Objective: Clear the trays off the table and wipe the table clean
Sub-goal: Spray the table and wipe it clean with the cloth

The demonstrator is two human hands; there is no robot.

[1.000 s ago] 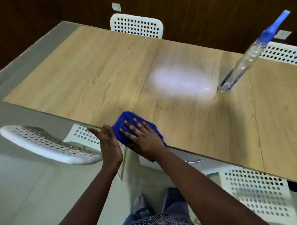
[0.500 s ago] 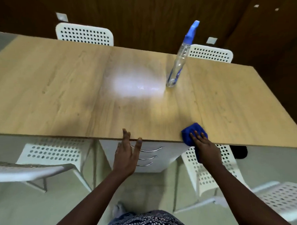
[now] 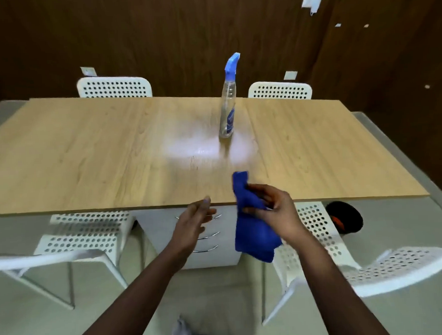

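Observation:
The wooden table point(image 3: 88, 158) fills the middle of the view, with a wet sheen near its centre. A clear spray bottle point(image 3: 228, 108) with a blue trigger stands upright on it. My right hand point(image 3: 275, 210) grips a blue cloth point(image 3: 253, 231) just off the table's near edge; the cloth hangs down from my fingers, its top corner over the edge. My left hand point(image 3: 192, 221) hovers beside it, fingers relaxed and holding nothing. No trays are in view.
White perforated chairs stand at the far side point(image 3: 114, 87) point(image 3: 280, 90) and near side point(image 3: 86, 236) point(image 3: 371, 264). A white drawer unit point(image 3: 208, 244) sits under the table. A dark round object point(image 3: 345, 219) lies on the floor at right.
My right hand has lifted the cloth off the table edge and now holds it hanging. My left hand has come off the table edge. The view has shifted toward the table's middle.

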